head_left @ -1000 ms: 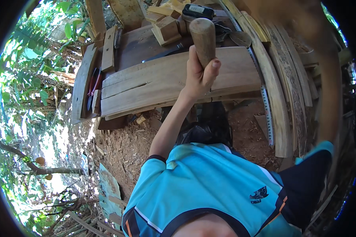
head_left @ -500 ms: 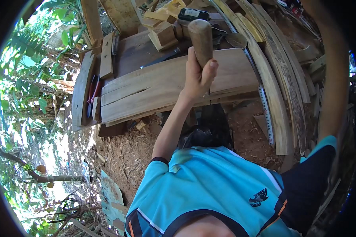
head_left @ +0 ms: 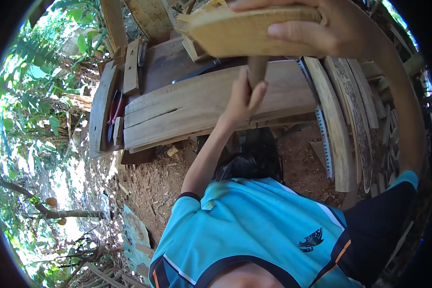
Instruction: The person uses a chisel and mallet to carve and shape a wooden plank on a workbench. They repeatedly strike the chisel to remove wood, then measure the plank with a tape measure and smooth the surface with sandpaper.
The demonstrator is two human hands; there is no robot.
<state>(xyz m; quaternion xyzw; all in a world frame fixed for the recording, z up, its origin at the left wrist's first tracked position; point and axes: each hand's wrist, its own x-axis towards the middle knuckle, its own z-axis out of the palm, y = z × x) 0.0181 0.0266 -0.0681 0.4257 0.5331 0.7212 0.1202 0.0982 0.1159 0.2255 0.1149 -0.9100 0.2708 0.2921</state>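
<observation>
My left hand (head_left: 243,101) is closed around an upright wooden handle (head_left: 257,65) over a long plank (head_left: 173,115), which has a split near its left end. A thin tip below that fist reaches the plank's near edge. My right hand (head_left: 329,33) grips a thick, pale wooden block (head_left: 230,33) held crosswise over the handle. The block hides the handle's top, so I cannot tell whether they touch.
Red-handled tools (head_left: 116,110) and short boards (head_left: 131,67) lie on the bench's left. A dark blade (head_left: 189,74) sits behind the plank. A measuring tape (head_left: 325,144) and long slats (head_left: 341,149) run along the right. Dense foliage (head_left: 38,96) stands at the left.
My right hand has come down from the upper right edge, bringing the wooden block over the handle. My left hand keeps its grip in almost the same place.
</observation>
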